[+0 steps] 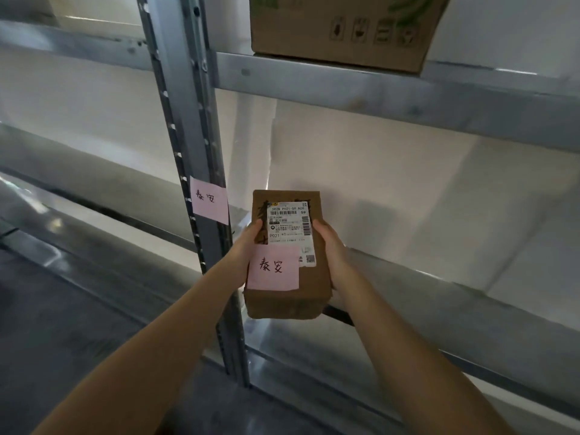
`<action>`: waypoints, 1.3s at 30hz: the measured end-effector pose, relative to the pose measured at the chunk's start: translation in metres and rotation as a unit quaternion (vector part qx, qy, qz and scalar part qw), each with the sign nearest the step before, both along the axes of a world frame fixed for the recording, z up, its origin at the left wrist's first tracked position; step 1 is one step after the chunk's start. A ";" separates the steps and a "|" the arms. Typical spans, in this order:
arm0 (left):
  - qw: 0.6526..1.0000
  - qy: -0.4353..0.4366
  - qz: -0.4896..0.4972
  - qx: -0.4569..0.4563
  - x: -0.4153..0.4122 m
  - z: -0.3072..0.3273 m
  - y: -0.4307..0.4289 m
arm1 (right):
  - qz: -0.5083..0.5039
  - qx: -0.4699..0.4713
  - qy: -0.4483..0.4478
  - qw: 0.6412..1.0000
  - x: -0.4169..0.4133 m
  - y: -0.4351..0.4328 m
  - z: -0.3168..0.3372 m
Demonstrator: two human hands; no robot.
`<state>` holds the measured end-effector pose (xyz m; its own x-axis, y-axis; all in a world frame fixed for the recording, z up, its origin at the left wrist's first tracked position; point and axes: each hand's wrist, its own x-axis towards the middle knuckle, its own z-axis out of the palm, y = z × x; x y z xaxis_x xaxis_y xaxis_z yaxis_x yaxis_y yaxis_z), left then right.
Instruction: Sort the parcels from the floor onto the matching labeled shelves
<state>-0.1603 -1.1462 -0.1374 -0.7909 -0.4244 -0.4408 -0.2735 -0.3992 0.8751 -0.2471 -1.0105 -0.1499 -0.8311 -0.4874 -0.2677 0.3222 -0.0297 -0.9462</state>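
Note:
A small brown cardboard parcel (pixel 314 293) is held out in front of the metal shelving. It carries a white shipping label and a pink handwritten note on its top face. My left hand (pixel 248 246) grips its left side and my right hand (pixel 332 249) grips its right side. The parcel hovers at the front edge of the middle shelf (pixel 439 296), just right of the grey upright post (pixel 201 146). A pink handwritten note (pixel 208 199) is stuck on that post, and its characters look the same as those on the parcel's note.
A large cardboard box (pixel 342 29) stands on the shelf above, overhanging its front rail (pixel 376 92). A lower shelf (pixel 361 372) runs below the parcel. More grey shelves (pixel 78 189) extend to the left of the post. White wall panels back the shelves.

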 end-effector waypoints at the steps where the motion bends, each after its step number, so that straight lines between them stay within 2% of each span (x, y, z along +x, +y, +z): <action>1: 1.000 -0.009 0.000 0.001 -0.006 -0.003 -0.005 | 0.004 0.018 -0.009 1.000 -0.007 -0.003 -0.002; 5: 0.999 -0.037 0.023 -0.008 -0.024 -0.014 -0.021 | 0.041 0.085 -0.022 0.995 -0.028 -0.016 -0.004; 9: 0.999 -0.046 0.024 -0.010 -0.034 -0.010 -0.028 | 0.034 0.149 0.006 0.988 -0.028 -0.023 0.011; 11: 0.993 -0.050 0.007 -0.106 -0.042 -0.014 -0.031 | 0.040 0.187 0.037 0.981 -0.029 -0.026 0.012; 13: 0.952 -0.034 -0.027 -0.303 -0.045 -0.018 -0.034 | 0.009 0.263 0.152 0.953 -0.022 -0.024 0.016; 15: 0.889 0.028 -0.072 -0.451 -0.047 -0.014 -0.036 | -0.043 0.331 0.325 0.885 -0.001 -0.018 0.024; 17: 0.820 0.047 -0.140 -0.553 -0.054 -0.008 -0.041 | -0.050 0.328 0.453 0.827 0.037 -0.016 0.027; 19: 0.746 0.018 -0.214 -0.631 -0.064 -0.003 -0.048 | -0.004 0.330 0.507 0.796 0.077 -0.027 0.015; 21: 0.733 0.003 -0.251 -0.632 -0.067 -0.002 -0.051 | -0.001 0.395 0.569 0.721 0.100 -0.041 -0.010; 22: 0.735 -0.003 -0.261 -0.626 -0.065 -0.001 -0.052 | -0.006 0.422 0.582 0.695 0.104 -0.045 -0.019; 24: 0.719 -0.006 -0.266 -0.642 -0.059 -0.003 -0.053 | -0.028 0.436 0.573 0.694 0.100 -0.043 -0.024; 28: 0.639 -0.007 -0.295 -0.711 -0.049 -0.008 -0.054 | -0.081 0.439 0.590 0.672 0.076 0.004 -0.037; 31: 0.628 0.009 -0.289 -0.723 -0.042 -0.009 -0.052 | -0.069 0.517 0.545 0.657 0.045 0.048 -0.033; 32: 0.611 0.021 -0.288 -0.737 -0.041 -0.008 -0.050 | -0.072 0.544 0.524 0.651 0.034 0.058 -0.029; 34: 0.557 0.016 -0.294 -0.777 -0.037 -0.009 -0.046 | -0.057 0.582 0.502 0.637 0.015 0.070 -0.019; 35: 0.544 0.008 -0.297 -0.785 -0.037 -0.010 -0.045 | -0.040 0.596 0.495 0.632 0.008 0.072 -0.015; 37: 0.555 -0.009 -0.298 -0.776 -0.035 -0.008 -0.043 | -0.011 0.605 0.487 0.630 0.008 0.071 -0.004; 39: 0.578 -0.010 -0.289 -0.763 -0.033 -0.001 -0.044 | -0.010 0.599 0.474 0.645 0.013 0.071 0.002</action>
<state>-0.1929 -1.1905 -0.1380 -0.9963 0.0017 0.0858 0.0089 0.9965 0.0833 -0.2343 -0.9396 -0.1482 -0.9008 -0.3899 0.1911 -0.4079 0.9108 -0.0640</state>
